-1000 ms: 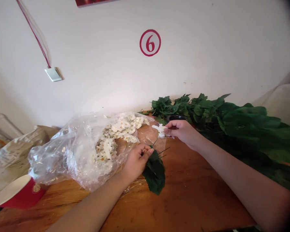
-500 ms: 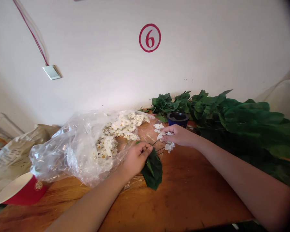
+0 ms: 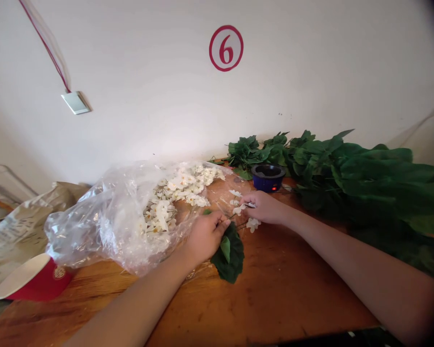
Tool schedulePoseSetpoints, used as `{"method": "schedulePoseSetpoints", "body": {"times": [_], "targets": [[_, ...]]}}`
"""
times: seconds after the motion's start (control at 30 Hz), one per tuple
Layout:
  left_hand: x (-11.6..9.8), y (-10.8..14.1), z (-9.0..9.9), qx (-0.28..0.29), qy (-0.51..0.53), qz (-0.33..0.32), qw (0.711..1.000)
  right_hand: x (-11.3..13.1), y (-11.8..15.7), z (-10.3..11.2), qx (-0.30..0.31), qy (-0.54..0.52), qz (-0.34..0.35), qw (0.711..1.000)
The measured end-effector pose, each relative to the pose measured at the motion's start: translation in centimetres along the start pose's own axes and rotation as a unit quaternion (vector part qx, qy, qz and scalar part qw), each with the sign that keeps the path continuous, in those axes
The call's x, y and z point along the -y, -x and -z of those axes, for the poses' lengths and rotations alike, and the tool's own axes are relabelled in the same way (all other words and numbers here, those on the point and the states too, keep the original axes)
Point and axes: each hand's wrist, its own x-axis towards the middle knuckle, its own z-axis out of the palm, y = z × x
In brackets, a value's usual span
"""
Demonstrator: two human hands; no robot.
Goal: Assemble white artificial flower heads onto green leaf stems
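Observation:
My left hand [image 3: 208, 234] pinches the thin stem of an artificial flower sprig, with dark green leaves [image 3: 233, 258] hanging below the fingers. White blossoms [image 3: 253, 224] spread from the sprig's stems to the right of that hand. My right hand [image 3: 262, 206] has its thumb and fingers closed on one white blossom [image 3: 239, 209] of the same sprig; part of the blossom is hidden by the fingers. To the left, many more white artificial flowers [image 3: 161, 217] lie in and on a clear plastic bag [image 3: 104, 226]. Just behind my right hand stands a small blue pot [image 3: 267, 179] with a black rim and a lit red light.
Artificial green leaves [image 3: 372, 168] are heaped along the right side of the wooden table [image 3: 275, 299]. A red paper cup [image 3: 39, 282] lies tilted at the left edge, beside a brown printed sack [image 3: 25, 219]. A white wall rises behind.
My right hand has shifted slightly down, uncovering the pot's red light. A smaller, lighter leaf now shows over the dark leaf under my left hand. The camera view has tilted slightly.

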Motion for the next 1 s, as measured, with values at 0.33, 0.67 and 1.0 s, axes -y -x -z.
{"method": "schedulePoseSetpoints", "body": {"times": [0.33, 0.67, 1.0], "targets": [[0.1, 0.0, -0.5, 0.007, -0.081, -0.009, 0.997, 0.0, 0.2, -1.5, 0.009, -0.008, -0.028, 1.000], [-0.1, 0.1, -0.6, 0.010, -0.137, -0.015, 0.990, 0.3, 0.1, -2.2, 0.020, -0.037, -0.051, 0.998], [0.5, -0.2, 0.1, -0.010, 0.040, 0.047, 0.998, 0.5, 0.1, 0.3, -0.034, -0.147, -0.100, 0.983]]}}
